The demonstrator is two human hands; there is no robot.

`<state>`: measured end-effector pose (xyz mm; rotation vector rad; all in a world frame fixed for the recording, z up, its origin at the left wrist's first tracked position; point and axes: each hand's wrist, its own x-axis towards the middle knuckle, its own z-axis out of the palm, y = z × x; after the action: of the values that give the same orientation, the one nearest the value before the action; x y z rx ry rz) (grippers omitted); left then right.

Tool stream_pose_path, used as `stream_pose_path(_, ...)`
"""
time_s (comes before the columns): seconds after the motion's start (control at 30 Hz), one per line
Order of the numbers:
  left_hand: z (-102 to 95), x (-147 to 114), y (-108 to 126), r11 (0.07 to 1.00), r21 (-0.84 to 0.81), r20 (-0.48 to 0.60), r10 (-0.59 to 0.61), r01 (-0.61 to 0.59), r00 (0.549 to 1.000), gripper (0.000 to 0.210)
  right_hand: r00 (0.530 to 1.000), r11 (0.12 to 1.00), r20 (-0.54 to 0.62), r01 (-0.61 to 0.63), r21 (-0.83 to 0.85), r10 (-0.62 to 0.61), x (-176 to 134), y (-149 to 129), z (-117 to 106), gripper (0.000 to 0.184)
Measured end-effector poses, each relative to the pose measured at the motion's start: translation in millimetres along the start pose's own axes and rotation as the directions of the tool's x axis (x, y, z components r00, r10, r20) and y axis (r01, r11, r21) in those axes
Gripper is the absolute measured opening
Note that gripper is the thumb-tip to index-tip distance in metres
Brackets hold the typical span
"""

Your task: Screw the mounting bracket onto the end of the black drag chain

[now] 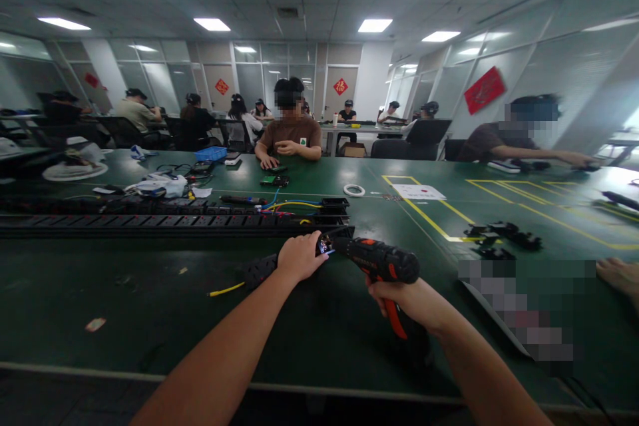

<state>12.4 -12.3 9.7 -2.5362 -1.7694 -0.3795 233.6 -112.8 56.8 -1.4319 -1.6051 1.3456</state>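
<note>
My right hand [399,293] is wrapped round the handle of a black and orange cordless drill [382,259], which points left. Its tip meets the end of a black socket module [260,270], where small metal parts [325,245] show. Closed over that module near its end is my left hand [299,258]; the fingers hide part of it. A short yellow wire [227,289] sticks out from the module's left side. Just beyond my hands lies a long black power strip [174,223] with a row of sockets.
Blue and yellow wires [294,203] come from another strip behind. A tape roll [353,190], a blue basket [210,154] and black brackets [504,236] lie on the green table [150,326]. A co-worker [289,126] sits opposite; another person's hand [619,276] is at right.
</note>
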Motion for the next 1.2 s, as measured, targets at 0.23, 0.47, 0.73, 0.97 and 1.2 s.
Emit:
stream_pose_path(0.23, 3.8, 1.1, -2.0, 1.000, -0.009, -0.036, 0.020, -0.020, 0.999, 0.059, 1.000, 1.000, 0.010, 0.002, 0.009, -0.003, 0.3, -1.0, -1.1, 0.011)
stream_pose_path(0.47, 2.4, 0.4, -1.5, 1.000, -0.019, -0.033, 0.017, -0.017, 0.999, 0.059, 1.000, 1.000, 0.003, -0.005, 0.018, 0.005, -2.2, -5.4, 0.8, 0.012)
stream_pose_path(0.73, 2.7, 0.5, -2.0, 1.000, 0.005, -0.032, 0.024, -0.024, 0.999, 0.059, 1.000, 0.999, -0.012, -0.024, 0.024, 0.025, 0.4, 0.0, -0.1, 0.023)
stream_pose_path(0.97, 5.4, 0.7, -3.2, 0.999, 0.014, -0.040, 0.030, -0.029, 0.999, 0.057, 0.999, 0.999, -0.015, -0.039, 0.032, 0.039, -2.4, -4.3, 1.3, 0.021)
stream_pose_path(1.2, 5.8, 1.6, -3.1, 1.000, 0.014, -0.040, 0.027, -0.026, 0.999, 0.059, 1.000, 0.999, -0.007, -0.029, 0.017, 0.029, -3.6, -6.2, 1.3, 0.016)
